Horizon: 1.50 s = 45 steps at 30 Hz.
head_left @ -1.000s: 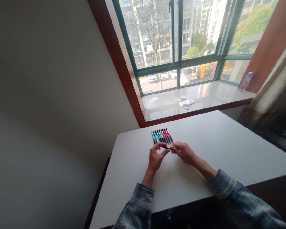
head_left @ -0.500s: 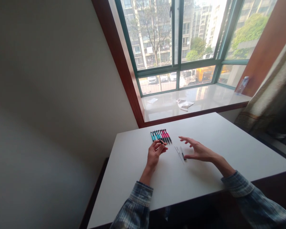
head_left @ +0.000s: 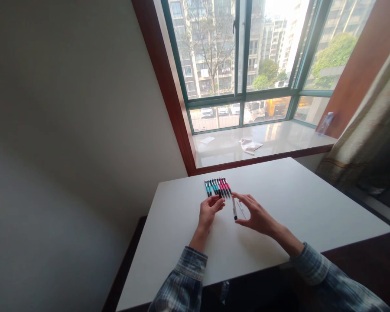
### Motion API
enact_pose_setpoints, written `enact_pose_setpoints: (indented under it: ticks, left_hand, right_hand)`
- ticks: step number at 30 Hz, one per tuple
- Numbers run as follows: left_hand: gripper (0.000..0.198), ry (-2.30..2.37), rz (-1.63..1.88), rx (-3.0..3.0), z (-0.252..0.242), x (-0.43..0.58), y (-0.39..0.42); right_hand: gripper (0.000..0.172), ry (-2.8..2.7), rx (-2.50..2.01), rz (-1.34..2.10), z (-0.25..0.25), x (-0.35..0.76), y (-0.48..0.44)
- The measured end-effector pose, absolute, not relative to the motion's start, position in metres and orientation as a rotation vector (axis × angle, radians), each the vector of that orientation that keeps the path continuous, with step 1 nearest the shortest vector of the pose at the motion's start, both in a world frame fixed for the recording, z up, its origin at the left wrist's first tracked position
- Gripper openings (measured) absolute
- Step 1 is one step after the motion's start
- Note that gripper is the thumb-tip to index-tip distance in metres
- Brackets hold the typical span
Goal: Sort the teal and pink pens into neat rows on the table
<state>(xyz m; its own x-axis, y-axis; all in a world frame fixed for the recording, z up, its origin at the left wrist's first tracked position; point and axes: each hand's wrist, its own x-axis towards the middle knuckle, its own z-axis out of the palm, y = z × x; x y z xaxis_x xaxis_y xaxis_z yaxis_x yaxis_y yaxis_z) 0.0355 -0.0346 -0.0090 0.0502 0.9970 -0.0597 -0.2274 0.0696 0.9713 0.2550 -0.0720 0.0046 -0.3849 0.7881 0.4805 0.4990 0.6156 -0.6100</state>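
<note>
Several pens (head_left: 217, 185) with teal and pink barrels lie side by side in a row on the white table (head_left: 182, 216). Just in front of the row, my left hand (head_left: 209, 212) pinches a small black piece (head_left: 221, 195). My right hand (head_left: 255, 213) holds a clear pen barrel with a black end (head_left: 235, 209) lengthwise between thumb and fingertips. Behind that barrel, thin white refills (head_left: 241, 209) lie on the table, partly hidden by my right hand.
Beyond the table is a window sill (head_left: 279, 136) with a crumpled cloth (head_left: 251, 146), a paper piece (head_left: 207, 140) and a clear bottle (head_left: 326, 123). A curtain (head_left: 360, 125) hangs at the right; a wall rises at the left.
My right hand has moved left and closed its fingertips on the clear barrel, which has come off the table toward my left hand. My left hand keeps its pinch.
</note>
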Motion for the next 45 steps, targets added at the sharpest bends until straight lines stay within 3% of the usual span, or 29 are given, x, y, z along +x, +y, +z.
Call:
enact_pose_setpoints:
  ticks: [14, 16, 19, 21, 33, 45]
  left_hand:
    - [0.047, 0.937, 1.143, 1.042, -0.006, 0.033, -0.039]
    - [0.046, 0.937, 1.177, 1.049, -0.007, 0.033, -0.038]
    - [0.047, 0.949, 1.221, 1.062, -0.008, 0.032, -0.035]
    - [0.048, 0.963, 1.233, 1.081, -0.008, 0.032, -0.034]
    - [0.044, 0.961, 1.254, 1.117, 0.001, 0.035, -0.039]
    - [0.042, 0.991, 1.269, 1.156, -0.005, 0.033, -0.036]
  right_hand:
    - [0.096, -2.057, -0.92, 0.404, 0.0, 0.227, -0.07]
    - [0.081, -1.936, -0.996, 0.395, -0.007, 0.238, -0.067]
    - [0.029, -1.812, -1.185, 0.361, -0.023, 0.26, -0.062]
    - [0.017, -1.844, -1.267, 0.393, -0.033, 0.272, -0.06]
    - [0.02, -1.78, -1.46, 0.568, -0.035, 0.269, -0.058]
    - [0.019, -1.965, -1.249, 0.44, -0.031, 0.255, -0.043]
